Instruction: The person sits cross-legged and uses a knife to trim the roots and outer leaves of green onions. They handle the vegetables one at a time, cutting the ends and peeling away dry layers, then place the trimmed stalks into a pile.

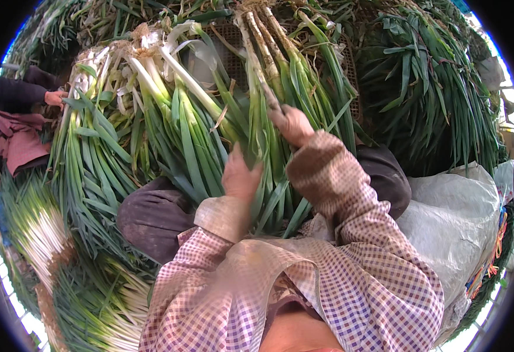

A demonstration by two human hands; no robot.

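Note:
My right hand (295,125) grips a soil-stained green onion stalk (263,83) partway along its length, with the roots pointing away from me. Beside it lie several more unpeeled stalks (279,33) with brown, dirty skins. My left hand (241,176) is blurred among the green leaves in front of my lap; whether its fingers hold a leaf, I cannot tell. To its left rest white-stemmed green onions (149,81) with bushy roots, their leaves draped toward me.
A brown woven crate (349,61) shows beneath the onions. Leafy bundles (433,75) are heaped at right, above a white plastic sack (452,220). Clean white-stemmed onions (45,246) lie at left. Another person's hand (56,98) touches the pile at far left.

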